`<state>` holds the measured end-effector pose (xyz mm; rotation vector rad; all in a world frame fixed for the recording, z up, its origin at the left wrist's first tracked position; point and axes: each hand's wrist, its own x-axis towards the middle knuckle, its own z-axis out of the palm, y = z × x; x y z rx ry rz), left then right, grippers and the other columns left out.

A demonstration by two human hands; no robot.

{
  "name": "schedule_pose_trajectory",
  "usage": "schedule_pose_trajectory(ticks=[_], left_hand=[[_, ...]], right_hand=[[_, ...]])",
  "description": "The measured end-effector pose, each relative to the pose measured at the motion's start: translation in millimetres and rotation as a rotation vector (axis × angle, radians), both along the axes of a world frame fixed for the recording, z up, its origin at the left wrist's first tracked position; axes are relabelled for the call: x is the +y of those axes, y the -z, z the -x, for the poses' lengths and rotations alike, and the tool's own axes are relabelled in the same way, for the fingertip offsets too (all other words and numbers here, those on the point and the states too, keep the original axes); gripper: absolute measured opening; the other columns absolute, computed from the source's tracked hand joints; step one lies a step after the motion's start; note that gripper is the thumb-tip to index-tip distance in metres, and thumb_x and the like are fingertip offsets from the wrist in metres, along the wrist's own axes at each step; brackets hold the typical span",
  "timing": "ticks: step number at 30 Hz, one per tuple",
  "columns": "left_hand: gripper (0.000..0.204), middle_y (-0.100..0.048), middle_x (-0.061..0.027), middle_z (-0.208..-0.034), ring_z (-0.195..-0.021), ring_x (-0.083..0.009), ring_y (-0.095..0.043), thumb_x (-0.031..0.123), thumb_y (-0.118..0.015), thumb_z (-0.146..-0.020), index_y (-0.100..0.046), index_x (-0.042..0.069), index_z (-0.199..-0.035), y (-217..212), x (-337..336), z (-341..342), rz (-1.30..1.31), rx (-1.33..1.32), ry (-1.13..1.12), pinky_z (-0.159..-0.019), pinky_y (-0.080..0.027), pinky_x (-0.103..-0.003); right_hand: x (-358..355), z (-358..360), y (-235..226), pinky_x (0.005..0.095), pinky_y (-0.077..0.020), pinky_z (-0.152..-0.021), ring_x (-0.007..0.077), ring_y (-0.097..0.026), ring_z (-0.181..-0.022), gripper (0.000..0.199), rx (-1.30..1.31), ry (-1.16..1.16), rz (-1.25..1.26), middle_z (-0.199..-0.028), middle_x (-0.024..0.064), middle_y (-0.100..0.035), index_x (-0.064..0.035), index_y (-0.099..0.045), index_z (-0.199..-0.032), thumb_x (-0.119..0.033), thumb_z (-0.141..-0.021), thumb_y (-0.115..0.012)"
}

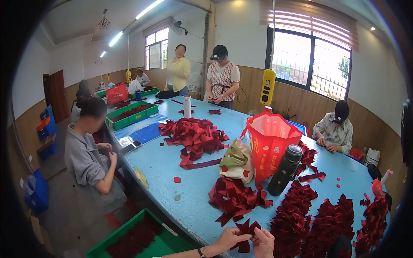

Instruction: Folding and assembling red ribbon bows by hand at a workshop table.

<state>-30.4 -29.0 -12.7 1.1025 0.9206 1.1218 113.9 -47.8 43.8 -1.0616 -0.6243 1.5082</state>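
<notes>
Black flask [285,169] beside red bag [271,144], perhaps cloth sack [236,161] alongside.

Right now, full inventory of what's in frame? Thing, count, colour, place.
table: one, light blue, long, runs centre to far end
loose ribbon heap: one, dark red, mid table
folded ribbon pieces: one pile, dark red, near edge
finished ribbon rows: several rows, dark red, right near end
bag: one, red, open, upright at centre
flask: one, black, beside the bag
cloth bag: one, beige-green, left of the bag
white bottle: one, far table
crates: several, green, far table and floor
people: about six, seated or standing around the table
left hand: holds ribbon piece, dark red
right hand: pinches the same piece
</notes>
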Motion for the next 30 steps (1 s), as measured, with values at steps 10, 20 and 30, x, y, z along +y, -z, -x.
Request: schedule_pose_trajectory(ticks=[10,20,30], left_hand=[[0.025,-0.063,-0.0023,-0.077,-0.067,-0.0065,-0.052,0.021,-0.071,-0.085,-0.068,-0.005,-0.083,1,4,0,0.192,0.027,-0.029,-0.057,-0.040,-0.021],[0.026,-0.067,-0.0063,-0.083,-0.071,-0.0102,-0.058,0.017,-0.068,-0.088,-0.067,-0.009,-0.086,24,9,-10,0.252,-0.248,-0.081,-0.063,-0.045,-0.023],[0.013,-0.067,-0.0040,-0.078,-0.071,-0.0078,-0.059,0.009,-0.073,-0.083,-0.071,-0.003,-0.083,25,11,-11,0.326,-0.364,-0.087,-0.066,-0.045,-0.021]], right_hand=[[-2,10,19,0.0223,-0.0405,-0.051,0.0113,-0.053,-0.059,0.013,-0.708,0.160,-0.519,-0.068,0.0015,-0.057,-0.0043,-0.063,-0.079,-0.014,-0.087,-0.065],[4,11,23,0.0249,-0.0434,-0.056,0.0141,-0.055,-0.061,0.012,0.163,0.140,0.061,-0.069,0.0025,-0.058,-0.0051,-0.061,-0.082,-0.015,-0.090,-0.063],[15,8,46,0.0273,-0.0446,-0.061,0.0159,-0.055,-0.063,0.014,0.297,0.110,0.025,-0.068,0.0036,-0.058,-0.0065,-0.061,-0.080,-0.016,-0.091,-0.062]])
